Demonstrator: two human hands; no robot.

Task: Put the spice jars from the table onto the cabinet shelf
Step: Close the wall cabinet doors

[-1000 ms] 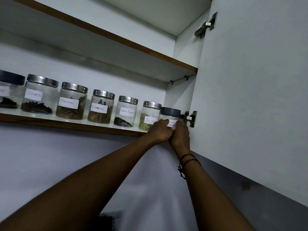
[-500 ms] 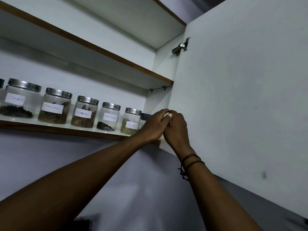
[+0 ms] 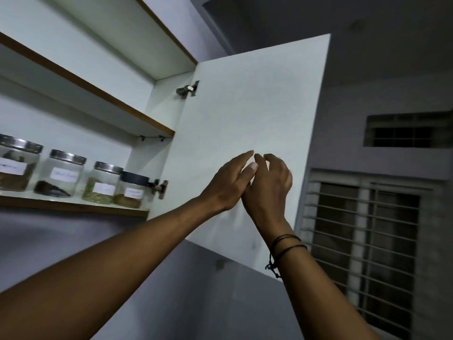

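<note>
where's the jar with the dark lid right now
In the head view the dark-lidded jar stands at the right end of the lower shelf, beside the steel-lidded jar and just left of the door hinge.

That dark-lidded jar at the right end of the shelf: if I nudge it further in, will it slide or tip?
The dark-lidded jar looks squat and wide-based, so it should slide rather than tip. It seems only part filled, so probably light. Its clear, likely glass, wall sits close to the next jar and the hinge, so push gently.
</note>
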